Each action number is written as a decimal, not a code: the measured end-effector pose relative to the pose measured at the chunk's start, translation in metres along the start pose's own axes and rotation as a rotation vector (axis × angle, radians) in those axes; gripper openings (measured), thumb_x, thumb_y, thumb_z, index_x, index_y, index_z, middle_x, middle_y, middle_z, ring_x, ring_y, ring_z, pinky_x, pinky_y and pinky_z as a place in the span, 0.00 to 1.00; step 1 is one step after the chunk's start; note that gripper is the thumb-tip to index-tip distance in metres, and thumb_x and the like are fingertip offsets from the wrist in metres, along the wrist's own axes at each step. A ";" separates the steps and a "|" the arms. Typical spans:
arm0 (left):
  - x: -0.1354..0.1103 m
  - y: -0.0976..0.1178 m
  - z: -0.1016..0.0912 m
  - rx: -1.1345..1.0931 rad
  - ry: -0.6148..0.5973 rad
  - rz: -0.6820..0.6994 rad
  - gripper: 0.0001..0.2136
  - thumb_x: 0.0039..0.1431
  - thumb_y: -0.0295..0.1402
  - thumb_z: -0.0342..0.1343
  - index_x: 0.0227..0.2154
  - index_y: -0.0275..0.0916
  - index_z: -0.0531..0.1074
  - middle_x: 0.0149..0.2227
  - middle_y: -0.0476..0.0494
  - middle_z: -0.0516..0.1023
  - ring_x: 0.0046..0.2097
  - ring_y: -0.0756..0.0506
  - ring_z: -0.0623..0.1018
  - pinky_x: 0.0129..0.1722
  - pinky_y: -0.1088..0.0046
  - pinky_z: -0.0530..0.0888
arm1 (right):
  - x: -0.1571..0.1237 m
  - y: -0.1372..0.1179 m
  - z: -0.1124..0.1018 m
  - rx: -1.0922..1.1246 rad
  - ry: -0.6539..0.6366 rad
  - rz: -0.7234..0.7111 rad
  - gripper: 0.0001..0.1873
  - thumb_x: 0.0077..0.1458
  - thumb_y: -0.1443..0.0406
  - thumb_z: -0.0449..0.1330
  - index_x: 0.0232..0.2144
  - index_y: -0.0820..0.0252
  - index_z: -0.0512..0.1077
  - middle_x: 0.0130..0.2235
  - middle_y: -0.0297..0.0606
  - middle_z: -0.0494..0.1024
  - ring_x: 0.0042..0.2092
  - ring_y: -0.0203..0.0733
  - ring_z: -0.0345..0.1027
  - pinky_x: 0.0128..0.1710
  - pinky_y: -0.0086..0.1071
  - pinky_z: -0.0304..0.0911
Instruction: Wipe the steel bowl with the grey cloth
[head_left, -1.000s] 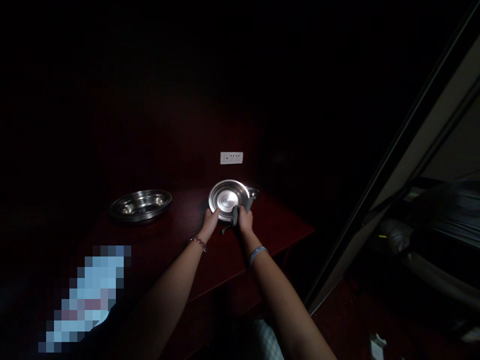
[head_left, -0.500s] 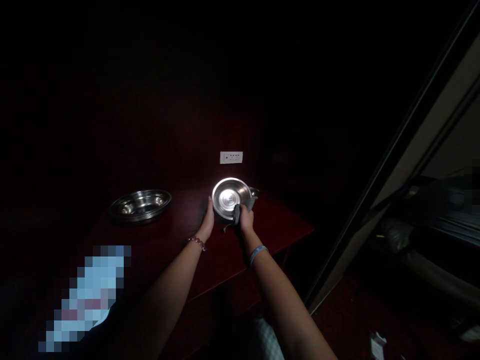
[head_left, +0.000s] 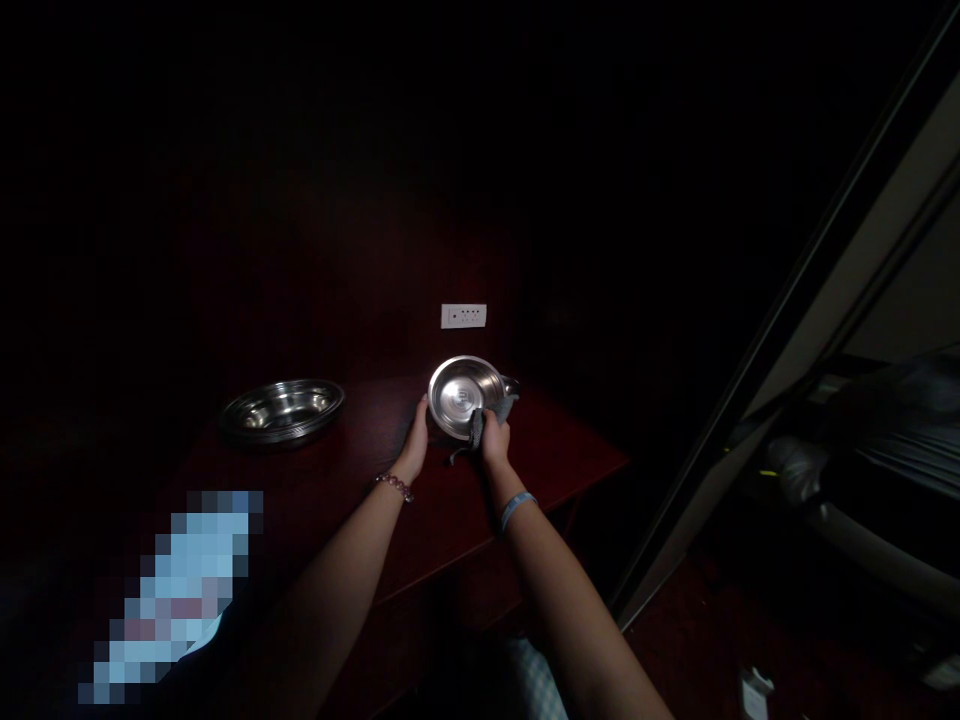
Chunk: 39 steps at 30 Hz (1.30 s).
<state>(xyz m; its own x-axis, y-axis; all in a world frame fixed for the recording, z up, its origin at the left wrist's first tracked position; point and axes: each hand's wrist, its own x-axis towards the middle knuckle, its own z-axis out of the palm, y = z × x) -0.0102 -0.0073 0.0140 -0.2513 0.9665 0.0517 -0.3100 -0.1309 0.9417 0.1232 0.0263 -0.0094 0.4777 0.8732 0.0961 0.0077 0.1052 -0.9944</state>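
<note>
Resting flat at the left, a wide steel bowl (head_left: 283, 411) sits well apart on the dark red table (head_left: 450, 545). Nearer the wall, the left hand (head_left: 415, 437) cups the edge of a tilted steel bowl (head_left: 463, 393), its grip steady but fairly wide, while the right hand (head_left: 495, 442) closes narrowly on a grey cloth (head_left: 477, 428), pressing it firmly against the rim.

Our bare left hand (head_left: 417, 442) stands upright; our bare right hand (head_left: 495, 442) clenches just beside it, both reaching forward.
</note>
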 end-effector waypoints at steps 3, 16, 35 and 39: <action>-0.001 0.002 0.001 -0.051 -0.003 -0.106 0.24 0.71 0.49 0.46 0.41 0.36 0.81 0.36 0.35 0.84 0.46 0.35 0.83 0.44 0.61 0.79 | 0.001 0.001 0.000 0.017 0.009 0.010 0.12 0.51 0.58 0.58 0.29 0.58 0.77 0.34 0.43 0.85 0.43 0.52 0.81 0.40 0.33 0.71; 0.002 0.000 0.002 -0.045 -0.002 -0.105 0.26 0.69 0.54 0.47 0.40 0.36 0.81 0.37 0.34 0.85 0.47 0.35 0.83 0.43 0.63 0.79 | -0.001 -0.001 -0.001 0.012 0.008 0.001 0.11 0.53 0.59 0.59 0.29 0.58 0.77 0.33 0.41 0.85 0.42 0.50 0.81 0.38 0.31 0.71; 0.009 -0.020 -0.003 0.129 -0.003 0.026 0.06 0.49 0.25 0.61 0.31 0.37 0.76 0.32 0.46 0.81 0.42 0.42 0.80 0.50 0.66 0.75 | 0.005 0.013 0.002 -0.055 -0.060 -0.047 0.11 0.53 0.58 0.59 0.30 0.57 0.77 0.35 0.42 0.85 0.43 0.50 0.80 0.44 0.34 0.71; 0.012 -0.020 -0.006 0.165 0.101 -0.048 0.04 0.49 0.26 0.61 0.28 0.39 0.72 0.31 0.47 0.79 0.40 0.43 0.79 0.48 0.66 0.75 | 0.005 0.014 0.004 -0.048 -0.068 -0.051 0.10 0.53 0.58 0.59 0.30 0.57 0.77 0.36 0.42 0.85 0.43 0.50 0.79 0.44 0.35 0.70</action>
<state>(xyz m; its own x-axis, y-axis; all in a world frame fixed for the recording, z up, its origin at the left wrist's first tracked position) -0.0125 0.0055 -0.0061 -0.3336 0.9425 -0.0206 -0.1712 -0.0390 0.9845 0.1223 0.0341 -0.0226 0.4145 0.8979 0.1482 0.0738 0.1291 -0.9889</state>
